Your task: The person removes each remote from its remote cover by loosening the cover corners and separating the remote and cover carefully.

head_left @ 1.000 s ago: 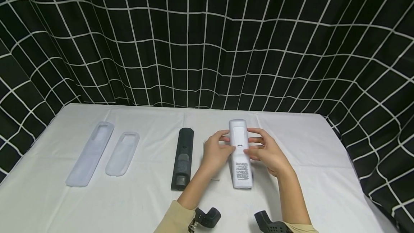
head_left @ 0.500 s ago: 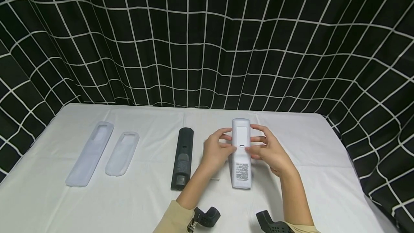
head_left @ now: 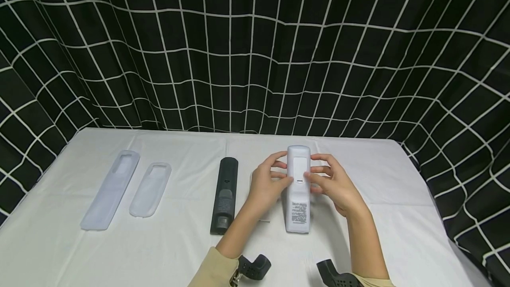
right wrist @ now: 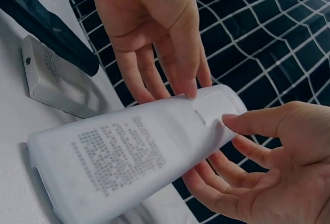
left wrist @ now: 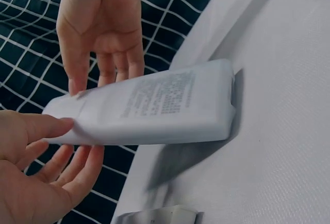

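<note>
In the head view a white remote control [head_left: 299, 194], back side up, stands between my hands with its far end raised. A thin translucent cover seems to wrap it; its near end is at the tablecloth. My left hand [head_left: 266, 185] grips its left edge, thumb on the back near the battery lid [head_left: 299, 168]. From the other side my right hand [head_left: 336, 185] holds it the same way, fingers beneath and thumb on top. Printed text [right wrist: 118, 157] fills the lower back in the right wrist view. The remote's front is hidden.
Left of the hands lies a dark remote control [head_left: 225, 196], back up. Farther left are a long translucent cover [head_left: 107, 198] and a shorter one [head_left: 149, 194]. A pale, boxy thing with print [right wrist: 56, 74] lies mostly behind my left forearm. A black checked curtain [head_left: 239, 56] borders the white table [head_left: 179, 251].
The remote control has shifted slightly right and straightened, its far end moving right. Both hands have moved with it, and the right thumb has slid up the back a little.
</note>
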Demonstrator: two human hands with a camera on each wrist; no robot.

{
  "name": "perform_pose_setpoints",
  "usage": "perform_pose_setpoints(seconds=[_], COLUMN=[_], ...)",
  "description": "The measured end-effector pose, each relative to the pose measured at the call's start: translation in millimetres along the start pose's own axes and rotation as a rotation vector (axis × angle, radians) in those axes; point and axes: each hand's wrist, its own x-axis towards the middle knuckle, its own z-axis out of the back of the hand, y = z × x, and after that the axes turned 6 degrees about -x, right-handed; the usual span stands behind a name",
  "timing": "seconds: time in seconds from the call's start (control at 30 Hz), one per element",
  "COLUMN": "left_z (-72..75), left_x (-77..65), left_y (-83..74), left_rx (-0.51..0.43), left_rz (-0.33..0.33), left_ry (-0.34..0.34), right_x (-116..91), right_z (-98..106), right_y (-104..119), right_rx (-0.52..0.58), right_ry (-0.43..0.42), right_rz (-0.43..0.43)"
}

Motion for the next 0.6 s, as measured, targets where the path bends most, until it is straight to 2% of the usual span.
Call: perform_pose_setpoints(seconds=[0.23, 0.6], left_z=[0.6, -0.4], left_x=[-2.1, -3.6], left_y=[-5.2, -11.0], left_rx=[-0.009, -0.024], left_rz=[-0.053, -0.08], left_ry=[-0.017, -0.036], right_x=[-1.7, -6.2], right_z=[0.7, 2.2], right_y=[3.0, 9.8], right_rx=[-0.018, -0.002], right_ry=[-0.006, -0.017], right_rz=[0.011, 0.033])
